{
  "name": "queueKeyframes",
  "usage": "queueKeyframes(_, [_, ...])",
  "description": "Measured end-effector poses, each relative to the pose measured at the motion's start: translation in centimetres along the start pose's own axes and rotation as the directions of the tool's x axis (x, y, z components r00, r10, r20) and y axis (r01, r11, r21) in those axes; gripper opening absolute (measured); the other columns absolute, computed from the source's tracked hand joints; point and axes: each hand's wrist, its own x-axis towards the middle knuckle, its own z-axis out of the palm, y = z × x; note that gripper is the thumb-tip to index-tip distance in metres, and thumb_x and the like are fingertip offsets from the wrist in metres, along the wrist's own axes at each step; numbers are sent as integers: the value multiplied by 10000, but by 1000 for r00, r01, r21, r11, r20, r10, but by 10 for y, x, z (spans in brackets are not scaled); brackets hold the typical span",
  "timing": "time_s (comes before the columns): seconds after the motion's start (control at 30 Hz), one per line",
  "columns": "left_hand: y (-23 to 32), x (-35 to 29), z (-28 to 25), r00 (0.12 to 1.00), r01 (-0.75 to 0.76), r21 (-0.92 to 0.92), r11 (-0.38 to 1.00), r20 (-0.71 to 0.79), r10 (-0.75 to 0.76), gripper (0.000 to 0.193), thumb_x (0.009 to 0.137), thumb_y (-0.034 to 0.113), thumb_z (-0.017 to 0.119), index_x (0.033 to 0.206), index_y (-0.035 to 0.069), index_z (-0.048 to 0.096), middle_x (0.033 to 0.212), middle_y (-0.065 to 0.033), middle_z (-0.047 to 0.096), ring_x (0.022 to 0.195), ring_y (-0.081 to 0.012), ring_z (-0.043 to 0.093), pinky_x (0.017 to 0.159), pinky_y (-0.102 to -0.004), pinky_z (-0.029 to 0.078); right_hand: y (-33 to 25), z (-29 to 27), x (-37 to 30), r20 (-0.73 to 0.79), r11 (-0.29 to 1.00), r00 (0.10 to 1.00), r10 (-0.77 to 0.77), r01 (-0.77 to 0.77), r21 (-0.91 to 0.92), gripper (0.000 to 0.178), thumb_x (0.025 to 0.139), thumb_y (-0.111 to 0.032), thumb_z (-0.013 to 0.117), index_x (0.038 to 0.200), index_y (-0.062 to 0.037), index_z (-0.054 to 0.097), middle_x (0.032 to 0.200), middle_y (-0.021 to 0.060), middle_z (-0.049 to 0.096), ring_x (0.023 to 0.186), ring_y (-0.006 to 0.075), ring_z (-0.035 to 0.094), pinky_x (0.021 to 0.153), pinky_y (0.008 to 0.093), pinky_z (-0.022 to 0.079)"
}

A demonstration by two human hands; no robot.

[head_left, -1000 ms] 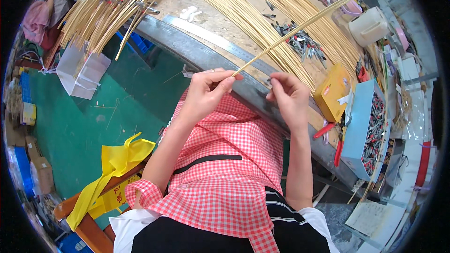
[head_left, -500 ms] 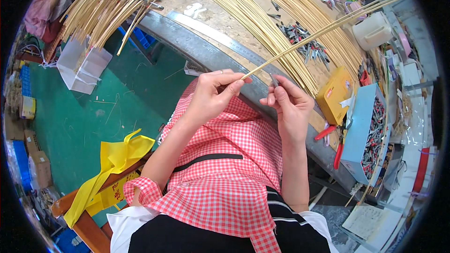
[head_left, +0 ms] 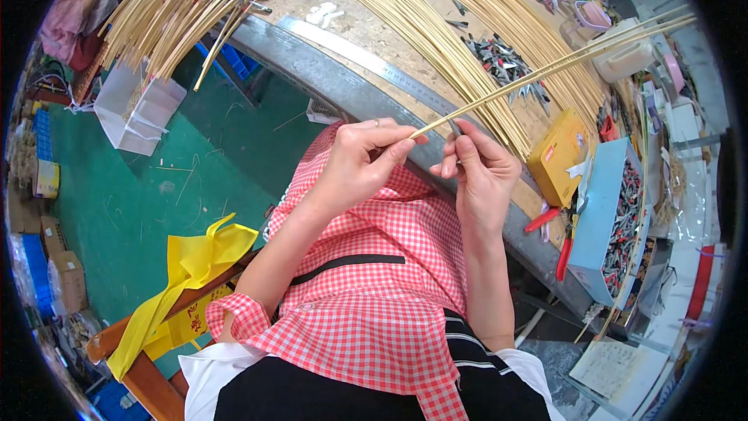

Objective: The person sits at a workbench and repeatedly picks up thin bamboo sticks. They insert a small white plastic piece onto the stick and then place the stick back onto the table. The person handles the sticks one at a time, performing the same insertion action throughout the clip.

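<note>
Here, the left hand (head_left: pixel 360 162) pinches the near end of some slender pale sticks (head_left: pixel 487 100) between closed fingers (head_left: pixel 383 136), the sticks slanting up to the right above the worktop (head_left: pixel 351 8), while the right hand (head_left: pixel 485 175), just beside them, grips a small dark piece (head_left: pixel 456 129) between fingertips nearly together.

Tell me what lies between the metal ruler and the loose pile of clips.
A band of thin, pale sticks lies between the ruler and clips, in the head view.

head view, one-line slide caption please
Left hand pinches the ends of slender tan rods; right hand holds a small grey piece close by.
</note>
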Motion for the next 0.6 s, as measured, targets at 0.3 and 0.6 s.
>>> queueKeyframes(0.3, [-4,-1,0,998,54,-59,997,42,-51,156,870,61,600,972,-4,699,707,-41,601,629,-95,488,564,-247,383,-8,1,-4,0,988,999,42,-41,-148,231,910,-29,583,1118,67,616,884,130,650,693,127,610,664,275,560])
queueKeyframes(0.6, [-12,3,-20,882,352,-229,907,405,-241,194,878,108,610,972,-41,691,810,-56,652,698,-66,532,601,-221,417,-45,-31,23,-58,977,982,-177,183,112,234,912,-78,591,1117,31,609,988,167,660,687,153,613,544,271,543])
